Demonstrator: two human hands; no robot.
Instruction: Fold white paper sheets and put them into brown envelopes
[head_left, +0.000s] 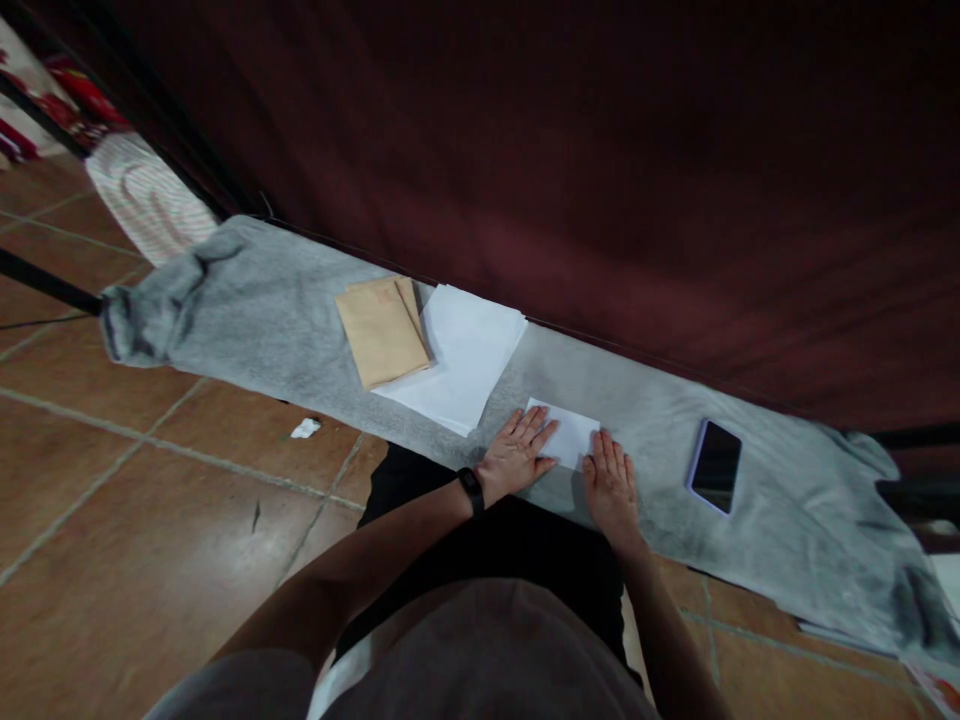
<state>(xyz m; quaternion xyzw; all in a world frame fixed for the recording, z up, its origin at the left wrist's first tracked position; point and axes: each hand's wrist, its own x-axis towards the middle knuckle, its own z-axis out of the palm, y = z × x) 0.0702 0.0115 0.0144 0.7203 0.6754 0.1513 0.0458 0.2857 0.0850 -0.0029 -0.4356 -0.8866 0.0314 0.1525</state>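
Observation:
A small white rectangle of paper (571, 432), which looks folded, lies flat on the grey cloth in front of me. My left hand (519, 452), with a black band on its wrist, rests palm down over the paper's left end, fingers stretched out. On the paper's right edge lies my right hand (611, 482), also flat, its fingers extended. Up and to the left is a stack of white paper sheets (471, 350). Brown envelopes (384, 332) overlap the left side of that stack.
A phone (716, 466) in a purple case lies screen up to the right. Grey cloth (255, 300) covers the long narrow bench. Dark red fabric (570, 180) hangs along its far edge. A white scrap (306, 428) lies on the tiled floor (187, 540).

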